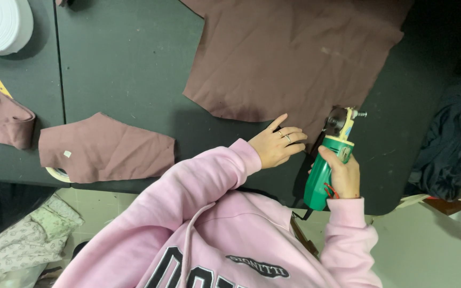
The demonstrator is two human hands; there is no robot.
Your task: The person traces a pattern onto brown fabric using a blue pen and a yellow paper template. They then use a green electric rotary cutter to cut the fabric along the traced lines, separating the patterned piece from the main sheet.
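Observation:
A large sheet of brown fabric (289, 58) lies on a dark cutting table (129, 58). My left hand (276, 145) rests flat on the fabric's near edge, fingers slightly spread, with rings on them. My right hand (340, 173) grips the green handle of an electric rotary fabric cutter (329, 160). Its round blade (337, 120) sits at the fabric's lower right edge, just right of my left hand. My sleeves are pink.
A cut brown fabric piece (105, 149) lies at the table's front left over a tape roll (57, 173). More brown fabric (1, 117) and a white roll (1, 24) sit far left. Dark cloth (452, 149) is heaped at right; patterned fabric (25, 234) lies below the table.

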